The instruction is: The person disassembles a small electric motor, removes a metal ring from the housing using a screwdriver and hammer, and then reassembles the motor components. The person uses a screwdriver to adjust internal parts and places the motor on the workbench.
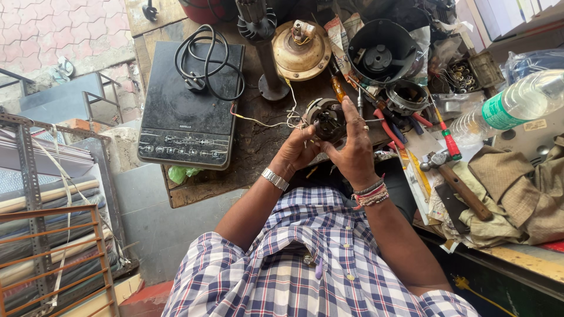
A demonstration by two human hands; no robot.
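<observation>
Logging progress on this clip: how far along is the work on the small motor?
Done: the motor is out of its casing, and the black housing lies open on the bench. In hand: left hand and right hand grip it, its wires trailing loose. Left: the wires remain unconnected and the housing unfitted.

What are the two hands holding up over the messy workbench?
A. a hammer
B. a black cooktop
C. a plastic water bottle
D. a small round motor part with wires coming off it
D: both hands, the left hand and the right hand, wrap around the small round motor part, and thin wires trail from it.
</observation>
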